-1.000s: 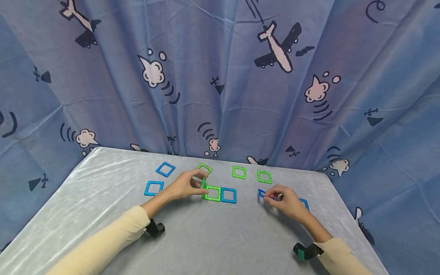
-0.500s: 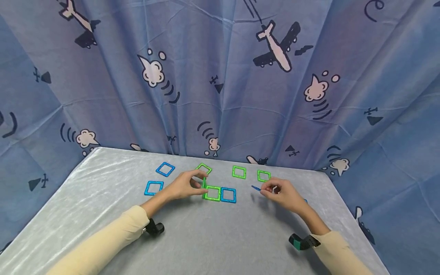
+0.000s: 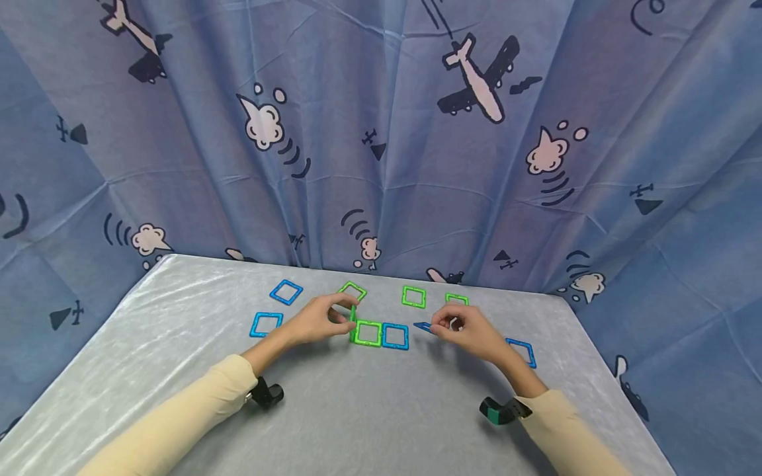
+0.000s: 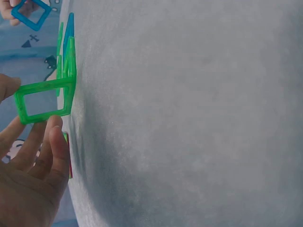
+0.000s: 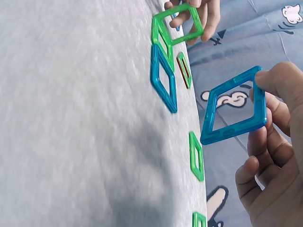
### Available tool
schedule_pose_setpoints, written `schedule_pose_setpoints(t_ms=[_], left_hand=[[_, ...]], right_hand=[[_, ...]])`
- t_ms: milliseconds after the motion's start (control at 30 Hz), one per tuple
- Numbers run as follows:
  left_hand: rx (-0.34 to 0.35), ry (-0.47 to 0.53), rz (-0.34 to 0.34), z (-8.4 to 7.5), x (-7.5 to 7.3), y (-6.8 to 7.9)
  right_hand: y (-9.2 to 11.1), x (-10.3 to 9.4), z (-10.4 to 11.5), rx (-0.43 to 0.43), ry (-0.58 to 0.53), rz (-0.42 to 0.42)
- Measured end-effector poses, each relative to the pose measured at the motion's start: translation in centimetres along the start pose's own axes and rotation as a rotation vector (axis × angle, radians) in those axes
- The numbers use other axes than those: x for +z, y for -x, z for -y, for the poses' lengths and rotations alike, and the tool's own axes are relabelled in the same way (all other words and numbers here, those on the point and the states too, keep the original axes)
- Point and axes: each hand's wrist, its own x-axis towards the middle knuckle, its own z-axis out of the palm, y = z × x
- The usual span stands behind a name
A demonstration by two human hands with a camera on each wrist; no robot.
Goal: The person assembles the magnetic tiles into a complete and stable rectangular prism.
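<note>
My left hand [image 3: 321,318] holds a green square magnetic tile [image 4: 42,86] upright between thumb and fingers. Its lower edge meets the left side of a flat green tile [image 3: 368,344]. Against that tile's right side lies a flat blue tile [image 3: 395,347]. My right hand [image 3: 467,327] pinches another blue magnetic tile [image 5: 234,130] by one edge, thumb on one side and fingers on the other. This tile is tilted in the air above the table, just right of the flat blue one and apart from it.
Two loose blue tiles lie at left, a far one [image 3: 280,300] and a nearer one [image 3: 254,324]. Behind are green tiles: one [image 3: 358,287] beyond my left hand, others [image 3: 413,306] [image 3: 457,296] farther right. A blue tile [image 3: 519,342] lies beside my right forearm. A curtain [image 3: 381,132] hangs behind.
My right hand has moved left with the blue tile, toward the flat blue one, uncovering the blue tile at the right. The left hand stays in place on the upright green tile.
</note>
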Motion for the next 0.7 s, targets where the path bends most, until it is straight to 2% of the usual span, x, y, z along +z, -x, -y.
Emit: schedule_pose_setpoints(t_ms=[233,367,567,700], left_hand=[[0.002,0.017,0.010,-0.2,-0.1,0.1],[-0.004,0.027,0.021,-0.3,-0.1,0.1],[-0.016,0.027,0.027,-0.3,-0.1,0.0],[-0.020,0.028,0.022,-0.3,0.0,-0.1]], right_hand=[[-1.2,1.5,0.6,-0.048,-0.011,0.027],[-1.7,2.2,0.8,-0.030,-0.026,0.047],[-2.3,2.8,0.9,-0.036,-0.046,0.090],[-2.5,3.0,1.0,-0.073,-0.067,0.135]])
